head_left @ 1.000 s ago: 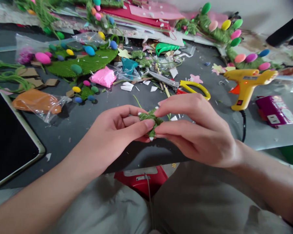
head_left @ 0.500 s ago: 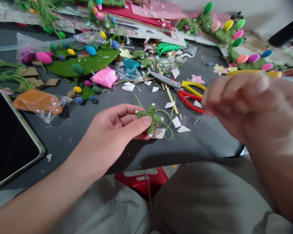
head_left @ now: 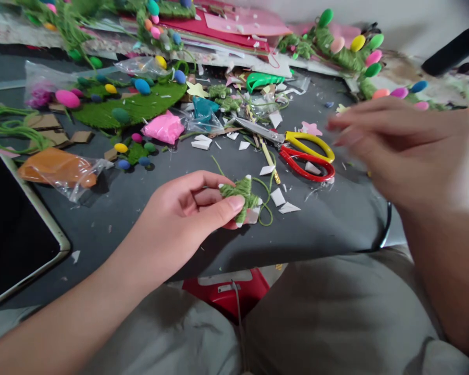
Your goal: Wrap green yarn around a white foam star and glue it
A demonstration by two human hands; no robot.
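Between the thumb and fingers of my left hand (head_left: 187, 208) is a small star wrapped in green yarn (head_left: 242, 194), its white tips showing. A loose tail of green yarn (head_left: 266, 216) curls onto the table at the star's right. My right hand (head_left: 406, 151) is raised at the right, its fingers bent and drawn together; motion blurs it, and whether something is between the fingertips I cannot make out. Scissors with yellow and red handles (head_left: 307, 156) lie on the table between the hands, beyond the star.
White scraps (head_left: 278, 197) and a pencil (head_left: 269, 161) lie near the star. A tablet (head_left: 19, 229) is at the left edge. Farther back are a pink packet (head_left: 164, 127), an orange packet (head_left: 58, 166), a green leaf shape (head_left: 140, 104) and a decorated green wreath (head_left: 340, 49).
My right hand has shifted left and turned, uncovering the scissors' handles. My left hand still holds the star, now tilted slightly differently. The whole view has shifted a little.
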